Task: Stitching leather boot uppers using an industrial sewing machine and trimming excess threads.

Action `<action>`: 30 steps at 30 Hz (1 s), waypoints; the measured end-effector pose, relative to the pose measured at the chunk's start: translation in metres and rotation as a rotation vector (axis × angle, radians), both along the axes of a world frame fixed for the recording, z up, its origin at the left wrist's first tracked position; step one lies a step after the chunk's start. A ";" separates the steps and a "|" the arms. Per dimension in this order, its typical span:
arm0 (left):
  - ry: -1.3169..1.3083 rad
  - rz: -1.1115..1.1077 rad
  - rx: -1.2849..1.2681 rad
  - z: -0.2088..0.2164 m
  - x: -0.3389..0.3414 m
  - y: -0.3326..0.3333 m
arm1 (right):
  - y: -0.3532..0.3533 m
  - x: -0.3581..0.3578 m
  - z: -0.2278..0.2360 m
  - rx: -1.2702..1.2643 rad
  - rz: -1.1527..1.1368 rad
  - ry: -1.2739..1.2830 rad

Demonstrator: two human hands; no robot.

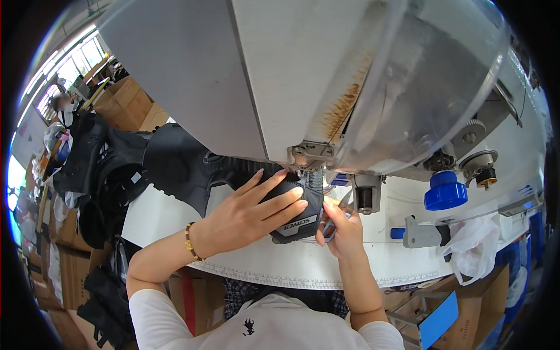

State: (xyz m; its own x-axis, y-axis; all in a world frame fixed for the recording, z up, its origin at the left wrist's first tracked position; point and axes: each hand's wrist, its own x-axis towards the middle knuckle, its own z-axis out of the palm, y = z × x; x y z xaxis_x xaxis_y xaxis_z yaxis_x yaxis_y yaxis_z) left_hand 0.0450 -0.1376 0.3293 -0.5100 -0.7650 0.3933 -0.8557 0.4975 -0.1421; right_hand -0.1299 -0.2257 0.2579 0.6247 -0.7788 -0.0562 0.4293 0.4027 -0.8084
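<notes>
A black padded fabric piece (pixel 291 213) with a light label patch lies under the needle area of a sewing machine (pixel 315 157). My left hand (pixel 248 207) rests flat on it, fingers stretched out and slightly apart, pressing near the presser foot. At the piece's right edge, my right hand (pixel 343 230) is closed, thumb and fingertips pinching that edge. A greyish-blue loop (pixel 329 229) shows among its fingers, perhaps a handle of small thread scissors; the rest is mostly hidden. More black material (pixel 178 160) runs off to the left from under the machine.
A white table (pixel 303 271) with a ruler along its curved front edge holds the machine. At right are a blue knob (pixel 445 191), a grey bobbin winder (pixel 421 232) and a clear plastic bag (pixel 475 248). Black pieces (pixel 105 175) pile up at left, before cardboard boxes (pixel 123 104).
</notes>
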 end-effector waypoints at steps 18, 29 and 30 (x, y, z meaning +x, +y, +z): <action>-0.021 0.010 -0.011 0.000 -0.006 0.003 | -0.014 -0.002 -0.003 -0.443 -0.066 0.260; 0.033 -0.030 0.038 0.005 0.006 -0.011 | -0.011 0.013 -0.007 -0.580 -0.354 0.394; 0.031 -0.026 0.035 0.007 0.007 -0.012 | -0.008 0.015 -0.002 -0.583 -0.351 0.391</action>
